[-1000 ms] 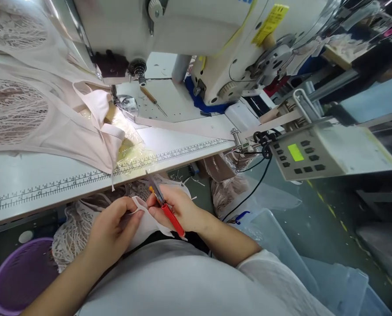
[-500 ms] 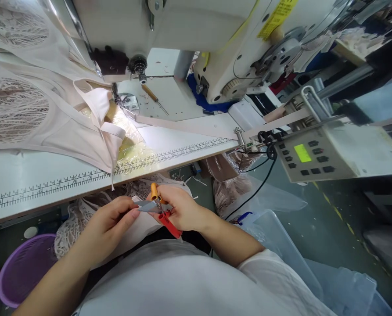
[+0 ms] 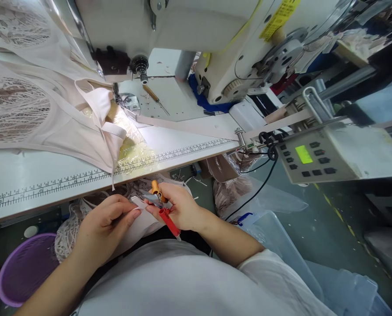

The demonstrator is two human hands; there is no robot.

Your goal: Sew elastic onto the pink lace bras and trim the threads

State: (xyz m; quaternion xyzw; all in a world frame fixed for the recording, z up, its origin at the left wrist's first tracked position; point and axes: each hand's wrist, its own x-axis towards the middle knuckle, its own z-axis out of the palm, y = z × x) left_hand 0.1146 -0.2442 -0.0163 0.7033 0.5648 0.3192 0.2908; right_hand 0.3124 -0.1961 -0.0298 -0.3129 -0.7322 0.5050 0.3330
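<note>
My right hand (image 3: 179,205) is closed round a pair of scissors (image 3: 154,199) with one orange handle and one red one. The blades point left, toward my other hand. Between thumb and forefinger, my left hand (image 3: 105,224) pinches the edge of a pale pink fabric piece (image 3: 138,202). The right fingertips are close to that same edge, beneath the blades; whether they touch it I cannot tell. Lace fabric (image 3: 67,230) hangs below the table edge and over my lap. On the table lies a pale pink lace garment (image 3: 73,131), its right end near the presser foot.
A sewing machine (image 3: 189,26) spans the table, which carries a printed ruler (image 3: 169,156). An awl with a wooden handle (image 3: 152,93) lies on the bed. A control box (image 3: 317,153) stands at right. On the floor are a purple basket (image 3: 27,267) and a clear plastic bin (image 3: 288,245).
The scissor blades have drawn back from the left fingertips and turned slightly, uncovering the fabric edge held there. Both hands stay in nearly the same place.
</note>
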